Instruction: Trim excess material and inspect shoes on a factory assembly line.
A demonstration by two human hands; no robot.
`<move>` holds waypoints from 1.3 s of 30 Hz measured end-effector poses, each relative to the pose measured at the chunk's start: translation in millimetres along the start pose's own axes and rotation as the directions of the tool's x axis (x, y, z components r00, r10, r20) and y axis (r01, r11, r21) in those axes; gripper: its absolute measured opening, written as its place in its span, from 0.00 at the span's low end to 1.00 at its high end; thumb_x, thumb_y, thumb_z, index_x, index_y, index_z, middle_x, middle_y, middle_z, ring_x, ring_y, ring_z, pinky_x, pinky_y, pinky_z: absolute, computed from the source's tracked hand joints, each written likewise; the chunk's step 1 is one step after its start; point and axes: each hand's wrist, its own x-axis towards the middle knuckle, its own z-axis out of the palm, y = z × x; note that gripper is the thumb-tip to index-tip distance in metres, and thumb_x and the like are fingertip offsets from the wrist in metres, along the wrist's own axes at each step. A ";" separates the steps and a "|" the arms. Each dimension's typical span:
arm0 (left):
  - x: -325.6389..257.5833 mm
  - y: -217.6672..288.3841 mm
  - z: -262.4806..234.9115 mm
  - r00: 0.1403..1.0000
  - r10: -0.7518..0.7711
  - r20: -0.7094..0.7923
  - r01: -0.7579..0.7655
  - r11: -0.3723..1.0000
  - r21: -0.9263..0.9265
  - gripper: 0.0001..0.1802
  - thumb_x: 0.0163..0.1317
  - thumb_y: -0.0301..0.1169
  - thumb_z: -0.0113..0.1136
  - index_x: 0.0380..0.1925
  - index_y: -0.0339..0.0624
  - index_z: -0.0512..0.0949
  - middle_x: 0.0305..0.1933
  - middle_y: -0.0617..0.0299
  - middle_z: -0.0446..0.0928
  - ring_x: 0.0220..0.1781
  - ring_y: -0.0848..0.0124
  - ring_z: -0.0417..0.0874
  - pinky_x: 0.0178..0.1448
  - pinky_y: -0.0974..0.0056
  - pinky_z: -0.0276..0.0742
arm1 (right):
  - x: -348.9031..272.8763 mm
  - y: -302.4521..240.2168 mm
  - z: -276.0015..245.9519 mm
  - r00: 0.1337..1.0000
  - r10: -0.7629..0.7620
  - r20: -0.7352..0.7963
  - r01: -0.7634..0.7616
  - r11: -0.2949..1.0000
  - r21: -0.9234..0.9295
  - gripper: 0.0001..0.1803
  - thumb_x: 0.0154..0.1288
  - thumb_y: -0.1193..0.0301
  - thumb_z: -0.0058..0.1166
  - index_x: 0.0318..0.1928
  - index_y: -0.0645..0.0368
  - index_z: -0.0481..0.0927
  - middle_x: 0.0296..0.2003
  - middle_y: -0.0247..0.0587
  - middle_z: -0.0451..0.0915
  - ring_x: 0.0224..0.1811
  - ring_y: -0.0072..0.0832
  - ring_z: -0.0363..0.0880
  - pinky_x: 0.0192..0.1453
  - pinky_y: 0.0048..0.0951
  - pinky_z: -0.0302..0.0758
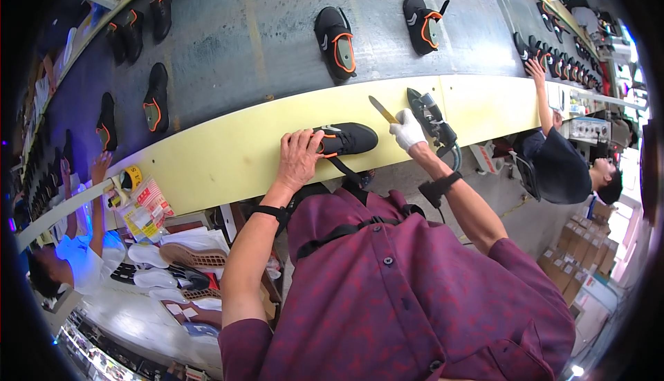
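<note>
A black shoe [354, 139] with orange edging lies on its side on the pale yellow ledge [228, 153], its toe toward the right. My left hand [301, 154] is closed around the shoe's heel and opening, and a black strap hangs below the shoe over the ledge's edge. To the right, my right hand [408, 132], in a white glove, grips a knife [382, 109] with a flat blade and a yellow handle. The blade points up and left, apart from the shoe. Just right of the glove rests a dark iron-shaped tool [430, 115] with a hose.
Beyond the ledge, a grey conveyor belt [207, 42] carries several black shoes [335, 43]. A person [567, 163] at the right and another person [76, 249] at the left reach toward the belt. Shoe soles [194, 255] lie at lower left, below a yellow tape roll [131, 177].
</note>
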 end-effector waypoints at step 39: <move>-7.2 -0.9 7.2 0.999 0.024 -0.038 -0.020 0.994 0.110 0.34 0.62 0.32 0.73 0.69 0.46 0.72 0.63 0.53 0.75 0.67 0.54 0.77 0.72 0.45 0.66 | -71.4 -200.5 -14.9 0.395 -0.108 0.912 0.862 -0.301 -0.409 0.07 0.59 0.68 0.70 0.37 0.53 0.93 0.35 0.41 0.93 0.41 0.41 0.94 0.44 0.43 0.87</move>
